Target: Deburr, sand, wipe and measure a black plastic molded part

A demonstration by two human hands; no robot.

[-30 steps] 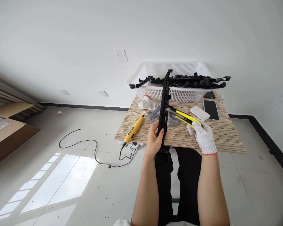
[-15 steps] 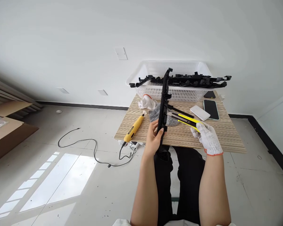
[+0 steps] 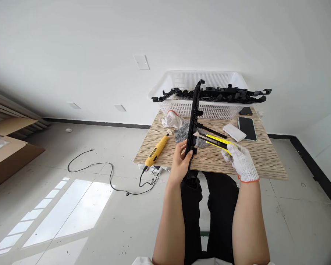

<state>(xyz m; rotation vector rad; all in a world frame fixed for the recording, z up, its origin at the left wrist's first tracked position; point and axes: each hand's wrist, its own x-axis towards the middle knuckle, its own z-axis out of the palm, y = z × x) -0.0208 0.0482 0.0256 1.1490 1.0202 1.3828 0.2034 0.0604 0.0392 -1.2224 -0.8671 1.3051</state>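
The bare left hand (image 3: 180,163) clasps the near part of the black plastic clip strip (image 3: 193,121), fingers curled around it; the strip's far end points just past 12 o'clock. The gloved right hand (image 3: 242,161) grips the yellow utility knife (image 3: 217,140), blade toward 10 o'clock. Compared with a half-second earlier, the strip tilts slightly clockwise and the blade tip overlaps its edge, placing the knife at the working position; contact cannot be confirmed.
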